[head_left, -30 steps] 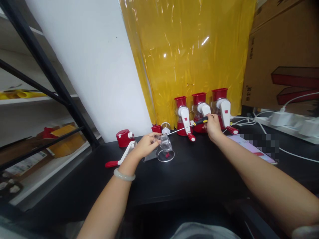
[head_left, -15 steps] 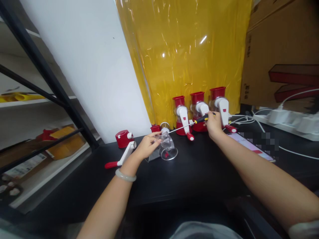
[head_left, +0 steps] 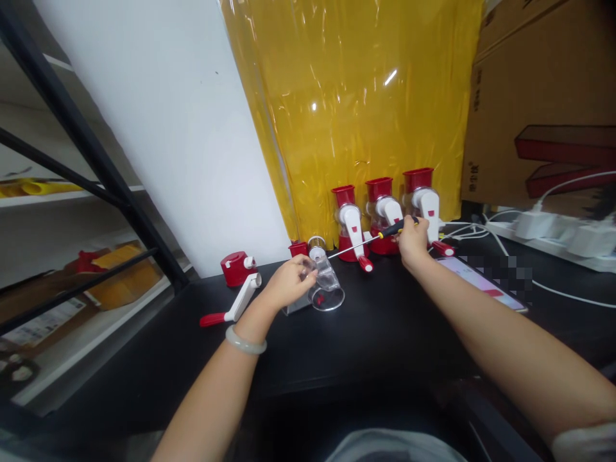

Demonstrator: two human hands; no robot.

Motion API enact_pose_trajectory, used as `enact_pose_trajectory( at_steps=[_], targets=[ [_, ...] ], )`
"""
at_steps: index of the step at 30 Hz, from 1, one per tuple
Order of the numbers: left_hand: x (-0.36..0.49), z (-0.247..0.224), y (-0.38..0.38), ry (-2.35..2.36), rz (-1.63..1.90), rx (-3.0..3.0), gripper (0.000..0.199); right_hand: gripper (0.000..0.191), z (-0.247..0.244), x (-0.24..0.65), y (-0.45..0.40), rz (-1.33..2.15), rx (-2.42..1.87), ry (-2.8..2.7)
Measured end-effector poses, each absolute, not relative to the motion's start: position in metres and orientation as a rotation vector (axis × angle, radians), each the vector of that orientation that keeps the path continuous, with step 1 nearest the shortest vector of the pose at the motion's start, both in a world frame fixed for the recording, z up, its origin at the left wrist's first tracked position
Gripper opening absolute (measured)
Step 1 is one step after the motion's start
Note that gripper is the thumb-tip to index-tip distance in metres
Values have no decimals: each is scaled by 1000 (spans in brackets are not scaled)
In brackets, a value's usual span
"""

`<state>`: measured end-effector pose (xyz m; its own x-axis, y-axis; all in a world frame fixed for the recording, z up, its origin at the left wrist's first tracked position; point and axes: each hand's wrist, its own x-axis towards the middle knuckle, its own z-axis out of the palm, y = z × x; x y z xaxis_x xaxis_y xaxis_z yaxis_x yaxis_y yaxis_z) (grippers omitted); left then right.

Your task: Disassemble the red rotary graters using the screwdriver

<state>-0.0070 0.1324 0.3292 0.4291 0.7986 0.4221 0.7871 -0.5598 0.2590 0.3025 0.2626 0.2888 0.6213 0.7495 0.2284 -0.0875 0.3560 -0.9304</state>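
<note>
My right hand (head_left: pixel 414 242) grips the black and yellow handle of a screwdriver (head_left: pixel 392 228), whose metal shaft points left. The screwdriver's tip is at the upper part of a clear plastic housing (head_left: pixel 329 279) on the black table. My left hand (head_left: pixel 292 281) is closed on the left side of this housing. Just behind it sits a metal drum (head_left: pixel 316 246), with a small red part (head_left: pixel 298 248) beside it. Left of my left hand lie a red base piece (head_left: pixel 235 269) and a white crank (head_left: pixel 242 298) with a red handle.
Three red and white crank graters (head_left: pixel 349 221) stand at the back, before a yellow plastic sheet (head_left: pixel 356 115). A phone (head_left: pixel 481 282) lies right of my right hand. White cables and a power strip (head_left: pixel 553 247) are farther right. Black-framed shelves (head_left: pixel 139 228) stand left.
The fingers of my left hand have curled in more around the clear housing, which has tilted slightly. My right hand holds the screwdriver in nearly the same place. The view has shifted a little.
</note>
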Motion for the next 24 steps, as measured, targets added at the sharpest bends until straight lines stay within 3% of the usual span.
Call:
enact_pose_trajectory(
  at_steps=[17, 24],
  targets=[
    [-35, 338, 131, 1435, 809, 2584, 32, 10, 289, 291, 249, 701, -1089, -858],
    [-45, 336, 138, 1354, 839, 2536, 37, 13, 289, 288, 243, 748, -985, -872]
  ],
)
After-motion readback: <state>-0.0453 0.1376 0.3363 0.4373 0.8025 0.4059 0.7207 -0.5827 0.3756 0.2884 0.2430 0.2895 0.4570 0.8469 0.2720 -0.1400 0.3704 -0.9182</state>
